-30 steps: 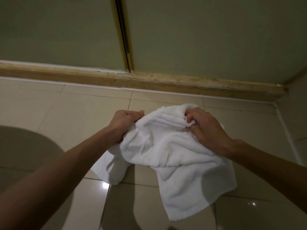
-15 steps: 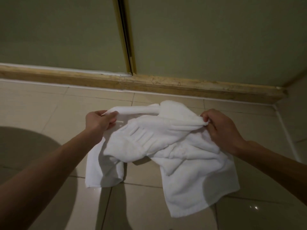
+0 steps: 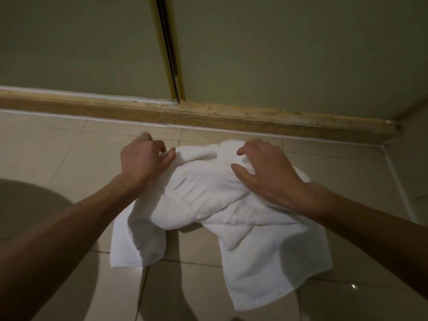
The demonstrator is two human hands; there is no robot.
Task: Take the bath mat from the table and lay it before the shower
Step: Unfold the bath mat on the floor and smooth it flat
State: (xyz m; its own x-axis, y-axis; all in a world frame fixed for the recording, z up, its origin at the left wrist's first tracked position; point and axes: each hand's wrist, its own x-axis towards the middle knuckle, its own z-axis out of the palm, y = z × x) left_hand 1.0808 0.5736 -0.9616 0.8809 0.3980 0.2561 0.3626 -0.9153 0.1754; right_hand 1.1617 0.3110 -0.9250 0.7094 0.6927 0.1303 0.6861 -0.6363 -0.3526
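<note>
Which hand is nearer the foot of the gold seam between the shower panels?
Left. The left hand sits just below-left of the gold seam, pinching the bath mat; the right hand grips the mat farther right.

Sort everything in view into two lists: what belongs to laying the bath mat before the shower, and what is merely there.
Belongs: bath mat; left hand and right hand, both gripping it; shower door; sill; floor tiles.
Merely there: side wall; dark rounded shape at left.

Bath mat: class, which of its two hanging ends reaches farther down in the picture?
The wide end under the right hand; the narrow end under the left hand stops far higher.
</note>
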